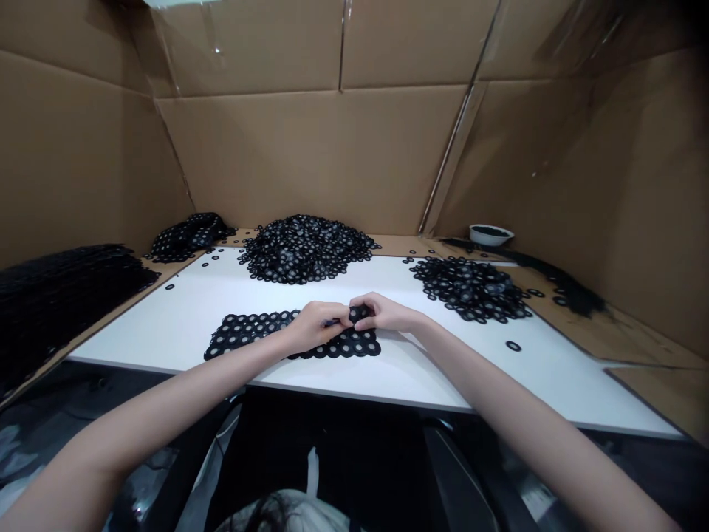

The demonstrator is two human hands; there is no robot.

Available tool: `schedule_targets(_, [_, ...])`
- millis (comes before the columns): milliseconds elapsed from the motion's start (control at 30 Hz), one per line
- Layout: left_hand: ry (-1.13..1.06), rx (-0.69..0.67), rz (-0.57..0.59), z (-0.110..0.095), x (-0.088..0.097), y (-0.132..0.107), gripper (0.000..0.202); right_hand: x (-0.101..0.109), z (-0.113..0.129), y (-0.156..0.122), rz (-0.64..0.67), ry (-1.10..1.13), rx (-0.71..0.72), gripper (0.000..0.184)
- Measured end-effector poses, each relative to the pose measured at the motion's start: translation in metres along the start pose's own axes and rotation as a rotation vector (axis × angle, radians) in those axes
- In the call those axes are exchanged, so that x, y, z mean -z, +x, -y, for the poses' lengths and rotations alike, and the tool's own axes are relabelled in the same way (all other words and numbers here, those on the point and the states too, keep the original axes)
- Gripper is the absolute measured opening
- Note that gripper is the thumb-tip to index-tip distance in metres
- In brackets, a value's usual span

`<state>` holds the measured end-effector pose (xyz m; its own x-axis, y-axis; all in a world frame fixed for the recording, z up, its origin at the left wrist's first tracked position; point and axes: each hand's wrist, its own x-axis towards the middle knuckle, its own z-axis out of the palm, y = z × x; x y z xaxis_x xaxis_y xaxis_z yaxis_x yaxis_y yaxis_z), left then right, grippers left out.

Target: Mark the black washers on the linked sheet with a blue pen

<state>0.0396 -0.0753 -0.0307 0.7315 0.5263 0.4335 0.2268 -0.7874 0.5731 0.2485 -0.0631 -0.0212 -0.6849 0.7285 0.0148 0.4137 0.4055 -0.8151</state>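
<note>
Ring mat (244, 336), prob. part-done: rows joined beneath and L of your L hand (313, 326), reaching your R hand (386, 311). Lg. heap (307, 251) beyond both hands, sm. heap (470, 288) R of your R: loose rings, unjoined. Your L fingers bunch, hold unclear; R thumb + index pinch mat's far edge.

Both bare arms are extended forward and slanted inward, the left forearm (221, 388) and the right forearm (498, 380) converging ahead of the body, with the elbows spread well apart. The left hand (320, 325) is held with its back turned upward and its fingers curled in (the thumb cannot be clearly made out), its wrist being nearly straight. The right hand (382, 313) is placed just beside it, turned inward at the wrist, with thumb and index finger bent into a pinch toward the left fingertips.
</note>
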Motion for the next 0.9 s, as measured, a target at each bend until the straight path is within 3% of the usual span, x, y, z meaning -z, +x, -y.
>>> schedule_targets(367, [-0.284, 0.199, -0.156, 0.002, 0.002, 0.003, 0.016, 0.017, 0.002, -0.009, 0.091, 0.005, -0.061, 0.036])
schedule_targets(900, [-0.592, 0.38, -0.218, 0.001, 0.006, 0.004, 0.017, 0.016, 0.004, -0.008, 0.141, -0.035, -0.002, 0.027])
